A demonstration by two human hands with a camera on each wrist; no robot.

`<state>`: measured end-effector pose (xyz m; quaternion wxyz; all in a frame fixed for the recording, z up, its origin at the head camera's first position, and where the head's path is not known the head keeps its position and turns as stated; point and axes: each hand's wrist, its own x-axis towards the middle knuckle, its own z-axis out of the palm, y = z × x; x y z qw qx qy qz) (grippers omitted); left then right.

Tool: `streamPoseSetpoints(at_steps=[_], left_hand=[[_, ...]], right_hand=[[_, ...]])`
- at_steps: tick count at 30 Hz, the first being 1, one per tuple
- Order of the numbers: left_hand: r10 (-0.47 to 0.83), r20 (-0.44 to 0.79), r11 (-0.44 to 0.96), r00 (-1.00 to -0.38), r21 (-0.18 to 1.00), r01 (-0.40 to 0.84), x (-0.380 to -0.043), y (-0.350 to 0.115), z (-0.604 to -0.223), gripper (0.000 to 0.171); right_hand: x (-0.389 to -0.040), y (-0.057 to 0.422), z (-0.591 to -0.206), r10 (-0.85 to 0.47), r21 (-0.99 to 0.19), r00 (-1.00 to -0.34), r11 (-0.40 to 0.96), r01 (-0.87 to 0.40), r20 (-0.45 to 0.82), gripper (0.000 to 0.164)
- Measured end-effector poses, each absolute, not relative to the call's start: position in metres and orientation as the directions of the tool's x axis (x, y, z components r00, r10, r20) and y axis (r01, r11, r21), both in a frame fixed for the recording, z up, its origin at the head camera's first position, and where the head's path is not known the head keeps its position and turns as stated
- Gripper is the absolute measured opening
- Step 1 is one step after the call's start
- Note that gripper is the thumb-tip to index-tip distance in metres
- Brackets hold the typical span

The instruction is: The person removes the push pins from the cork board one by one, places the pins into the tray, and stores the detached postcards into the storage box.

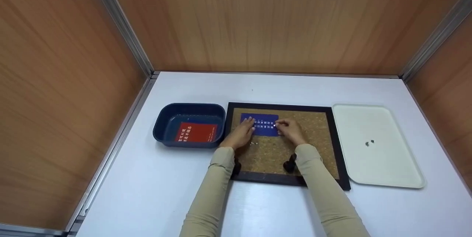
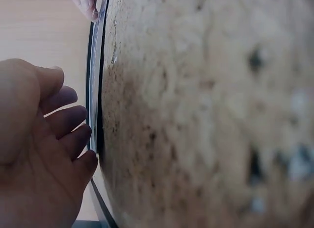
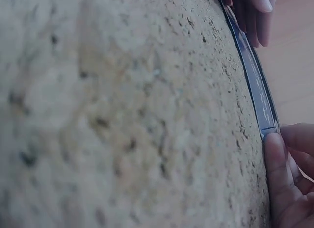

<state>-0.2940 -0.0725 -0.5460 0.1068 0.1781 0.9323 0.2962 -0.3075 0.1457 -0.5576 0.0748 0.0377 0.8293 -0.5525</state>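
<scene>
A blue card (image 1: pixel 266 131) with white writing lies on the framed corkboard (image 1: pixel 273 156), near its far edge. My left hand (image 1: pixel 240 133) rests its fingertips on the card's left part. In the left wrist view those fingers (image 2: pixel 73 139) are gently bent along the card. At the card's right edge my right hand (image 1: pixel 291 130) pinches a tiny pale push pin (image 1: pixel 274 125) between thumb and forefinger. The right wrist view shows the thumb (image 3: pixel 275 152) at the card's corner; the pin is mostly hidden there.
Left of the board stands a dark blue basin (image 1: pixel 158 133) holding a red card (image 1: pixel 197 132). On the right, a white tray (image 1: pixel 379 167) bears a few tiny dark pieces (image 1: pixel 369 143). Small pale specks (image 1: pixel 253 143) lie on the cork below the left hand. Wooden panels (image 1: pixel 273 23) enclose the table.
</scene>
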Motion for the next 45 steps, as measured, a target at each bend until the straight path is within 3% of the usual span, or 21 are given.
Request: streamPoseSetpoints(at_steps=[9,16,45], left_hand=[[0.430,-0.180,0.772,-0.885,0.582,0.256,-0.2943,-0.0687,-0.5420,0.049],[0.444,-0.164,0.737,-0.881,0.626,0.255,-0.2966,-0.0696,-0.5411,0.048],[0.458,-0.186,0.750,-0.869,0.606,0.265,-0.2962,-0.0703,-0.5465,0.048]], right_hand=[[-0.3068,0.1436,-0.5577,-0.009,-0.907,-0.988,0.397,0.140,-0.156,0.027],[-0.3096,0.1441,-0.5558,0.030,-0.900,-0.981,0.394,0.187,-0.191,0.028],[-0.3119,0.1410,-0.5564,0.049,-0.840,-0.971,0.492,0.228,-0.235,0.024]])
